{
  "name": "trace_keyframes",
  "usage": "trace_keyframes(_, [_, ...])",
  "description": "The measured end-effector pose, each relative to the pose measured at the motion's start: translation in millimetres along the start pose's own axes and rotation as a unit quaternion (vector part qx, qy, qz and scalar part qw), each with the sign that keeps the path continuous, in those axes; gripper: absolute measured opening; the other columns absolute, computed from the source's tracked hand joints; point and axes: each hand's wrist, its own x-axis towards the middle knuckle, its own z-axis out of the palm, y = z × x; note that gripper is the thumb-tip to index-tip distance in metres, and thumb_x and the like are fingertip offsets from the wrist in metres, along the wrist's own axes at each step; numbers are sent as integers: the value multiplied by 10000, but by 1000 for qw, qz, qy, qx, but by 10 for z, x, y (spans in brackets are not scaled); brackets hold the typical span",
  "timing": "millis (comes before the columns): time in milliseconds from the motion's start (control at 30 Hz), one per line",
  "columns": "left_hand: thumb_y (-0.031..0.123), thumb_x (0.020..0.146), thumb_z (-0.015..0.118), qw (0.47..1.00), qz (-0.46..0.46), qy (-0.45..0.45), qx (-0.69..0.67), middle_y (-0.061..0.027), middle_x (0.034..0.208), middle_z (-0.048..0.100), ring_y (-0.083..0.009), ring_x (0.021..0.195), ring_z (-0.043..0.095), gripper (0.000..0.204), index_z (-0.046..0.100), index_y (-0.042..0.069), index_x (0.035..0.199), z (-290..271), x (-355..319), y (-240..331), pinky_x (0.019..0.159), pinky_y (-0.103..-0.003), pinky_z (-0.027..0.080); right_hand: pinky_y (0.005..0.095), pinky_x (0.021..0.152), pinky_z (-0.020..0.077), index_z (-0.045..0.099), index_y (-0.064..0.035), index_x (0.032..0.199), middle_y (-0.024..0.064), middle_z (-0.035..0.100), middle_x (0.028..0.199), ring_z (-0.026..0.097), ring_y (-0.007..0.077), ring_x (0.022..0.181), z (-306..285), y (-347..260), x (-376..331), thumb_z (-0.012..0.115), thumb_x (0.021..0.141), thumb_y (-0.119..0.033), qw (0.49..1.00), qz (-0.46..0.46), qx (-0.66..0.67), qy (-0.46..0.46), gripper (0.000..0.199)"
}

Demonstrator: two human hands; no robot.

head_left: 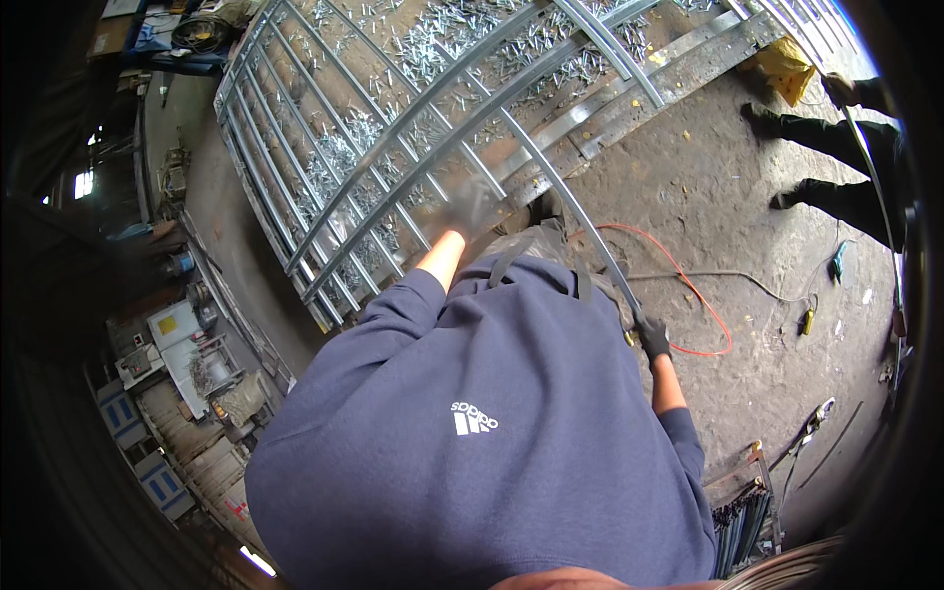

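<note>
My right hand (654,339), in a dark glove, is closed around the near end of a long, narrow metal bar (570,200). The bar slants away to the left, its far end reaching the frame on the worktable. My left hand (470,208), gloved too, is smeared by motion over the table's near edge, close to the ends of several crossbars; its fingers cannot be made out. The silvery metal frame (403,187), with long rails and crossbars, lies across the table. Loose small metal pieces like bolts (433,49) are heaped among and beneath the bars.
An orange hose (678,265) and a grey cable (752,278) lie on the floor to the right. Another person in dark trousers (836,143) stands at the far right near a yellow bag (787,71). A rack of dark bars (742,521) stands at the lower right.
</note>
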Motion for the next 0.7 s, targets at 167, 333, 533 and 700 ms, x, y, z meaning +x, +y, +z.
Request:
trace_keyframes(167, [241,940,621,902,231,103,349,-174,1439,520,-315,1325,502,548,496,59,1442,135,342,346,1128,-425,378,380,860,504,617,-52,1300,151,708,1057,656,245,951,99,-1812,1770,659,965,-340,967,48,245,48,443])
trace_keyframes(333, [264,861,655,800,345,105,480,-192,1459,441,-422,1378,377,639,470,131,1457,132,986,851,1169,-512,314,416,959,502,560,-34,1356,207,679,1215,647,344,1146,-55,-2431,2239,684,944,-401,936,-122,323,68,566])
trace_keyframes(533, [452,892,634,872,134,2,471,-208,1447,443,-411,1352,423,801,285,214,1573,164,1682,979,1139,-544,324,396,874,506,639,-41,1244,168,698,1106,649,272,1003,-176,-1169,782,647,967,-366,962,172,208,-48,428])
trace_keyframes(700, [543,961,505,830,89,-52,547,-182,1603,353,-373,1429,412,815,133,258,1629,100,1661,1139,1150,-497,366,391,713,510,703,-57,1112,129,705,881,638,249,780,121,-624,490,604,972,-461,970,196,144,16,439])
